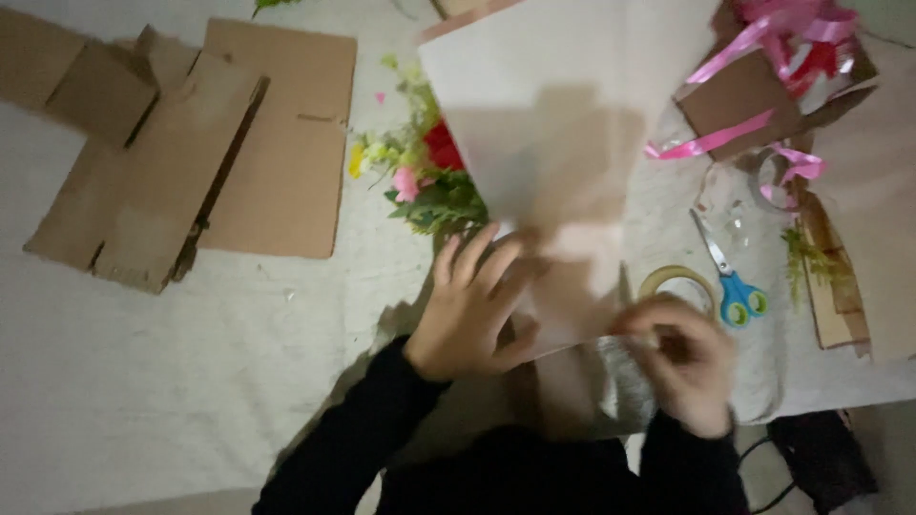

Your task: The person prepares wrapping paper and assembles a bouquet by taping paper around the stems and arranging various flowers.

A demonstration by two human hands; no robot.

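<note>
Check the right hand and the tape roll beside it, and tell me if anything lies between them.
Nothing visible does. The right hand lies at the tape roll's near edge; the scissors lie farther right, and the left hand presses the wrapping paper.

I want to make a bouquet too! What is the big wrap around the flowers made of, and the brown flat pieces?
The wrap looks like thin matte paper, pale pink: it folds softly under the left hand and shows no shine. The brown pieces seem to be plain cardboard: stiff, flat, dull, with creased flaps. The flowers may be real or fake; too blurred to tell.
</note>
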